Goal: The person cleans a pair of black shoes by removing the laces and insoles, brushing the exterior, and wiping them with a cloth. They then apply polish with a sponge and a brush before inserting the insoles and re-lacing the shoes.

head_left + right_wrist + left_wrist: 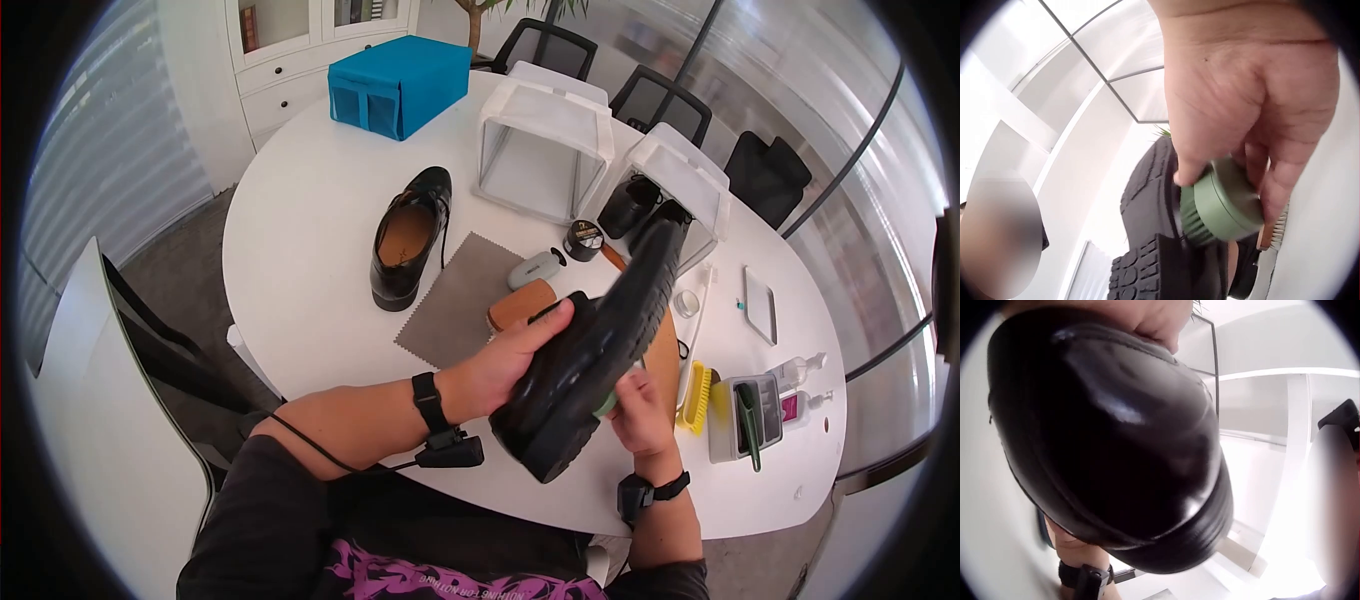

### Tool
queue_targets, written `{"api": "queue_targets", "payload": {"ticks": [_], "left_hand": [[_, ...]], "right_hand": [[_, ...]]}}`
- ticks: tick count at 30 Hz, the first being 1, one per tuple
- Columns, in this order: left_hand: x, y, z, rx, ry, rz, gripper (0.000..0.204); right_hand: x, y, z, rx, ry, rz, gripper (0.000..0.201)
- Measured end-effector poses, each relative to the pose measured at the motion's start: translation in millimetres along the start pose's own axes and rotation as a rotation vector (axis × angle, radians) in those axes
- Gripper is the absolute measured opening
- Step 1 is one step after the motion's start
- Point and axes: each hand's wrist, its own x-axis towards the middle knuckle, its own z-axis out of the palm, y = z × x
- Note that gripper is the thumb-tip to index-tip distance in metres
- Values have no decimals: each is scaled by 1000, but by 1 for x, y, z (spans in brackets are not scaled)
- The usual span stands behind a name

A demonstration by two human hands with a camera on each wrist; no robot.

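A glossy black leather shoe (590, 350) is held up over the near side of the table, tilted with its treaded sole to the right. My left hand (500, 368) grips it from the left, thumb on top. In the right wrist view, my right hand (1254, 106) holds a round green brush (1229, 203) between thumb and fingers. Its bristles lie right against the side of the shoe, just above the sole. The left wrist view is mostly filled by the shoe's shiny surface (1116, 444). A matching shoe (410, 240) stands upright on the table to the left.
Beside that shoe lies a grey cloth (450, 290), with a brown block (522, 304) and grey oval item (535, 268) near it. A dark jar (583, 240) and clear-fronted boxes (545, 105) stand behind. Rightward are a yellow brush (694, 398), a caddy (727, 440) and pump bottles (800, 372).
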Motion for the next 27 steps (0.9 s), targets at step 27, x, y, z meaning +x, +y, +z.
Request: {"api": "queue_targets", "payload": {"ticks": [27], "left_hand": [[-3, 12, 12, -40, -82, 184, 60]], "right_hand": [[-11, -43, 16, -852, 446, -1051, 74]]}}
